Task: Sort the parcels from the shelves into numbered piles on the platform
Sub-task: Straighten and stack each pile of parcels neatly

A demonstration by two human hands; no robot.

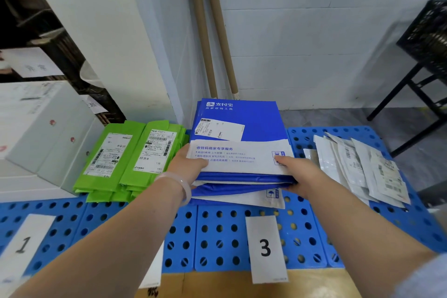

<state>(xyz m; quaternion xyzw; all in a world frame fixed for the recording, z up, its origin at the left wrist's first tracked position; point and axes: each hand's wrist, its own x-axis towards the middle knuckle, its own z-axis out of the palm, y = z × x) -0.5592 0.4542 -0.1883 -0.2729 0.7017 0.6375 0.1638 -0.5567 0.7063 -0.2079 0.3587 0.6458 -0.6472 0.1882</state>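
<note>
Blue parcels [238, 123] lie stacked on the platform [217, 237], directly behind the card marked 3 [266, 248], with the long axis running away from the person. Left grip [187, 164] and right grip [297, 174] each clasp the near short edge, thumbs on top, one at either corner. Judgement: neither is nearer; the stack sits squarely ahead.

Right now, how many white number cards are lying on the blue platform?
3: card 1 at the front left, card 3 right of centre, and a third card between them, its number hidden under the left arm. Others may be hidden.
</note>
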